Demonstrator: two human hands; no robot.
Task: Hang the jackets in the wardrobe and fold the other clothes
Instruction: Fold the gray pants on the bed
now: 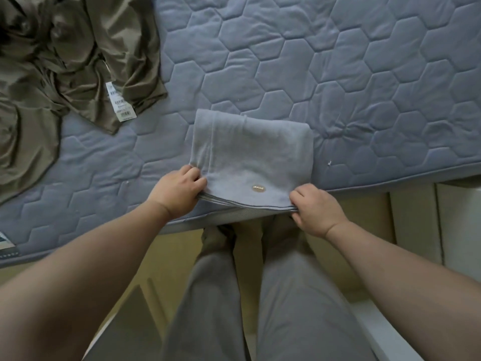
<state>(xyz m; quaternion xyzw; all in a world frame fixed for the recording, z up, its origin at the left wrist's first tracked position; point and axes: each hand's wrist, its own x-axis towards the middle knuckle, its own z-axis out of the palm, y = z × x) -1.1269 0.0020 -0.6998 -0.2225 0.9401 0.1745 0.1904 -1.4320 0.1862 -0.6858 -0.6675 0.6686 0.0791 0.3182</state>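
At the near edge of the bed, the left hand (179,190) pinches the left corner of a folded grey garment (252,157), thumb on top and fingers curled under the stacked layers. The right hand (316,209) grips the opposite near corner the same way, closed round the layered hem. Between them an oval label (258,188) faces up. The garment lies as a compact rectangle several layers thick, its far fold flat on the quilted mattress (338,61), so this piece looks close to finished: perhaps one last fold or a squaring of the edges, then setting it aside.

Well apart, toward the far left of the bed, an olive garment (65,63) lies crumpled and unfolded, its paper tags (121,102) attached. Whether it is a jacket for hanging or a piece for folding I cannot tell. No wardrobe, hanger or finished pile shows, so most of the task appears to remain.
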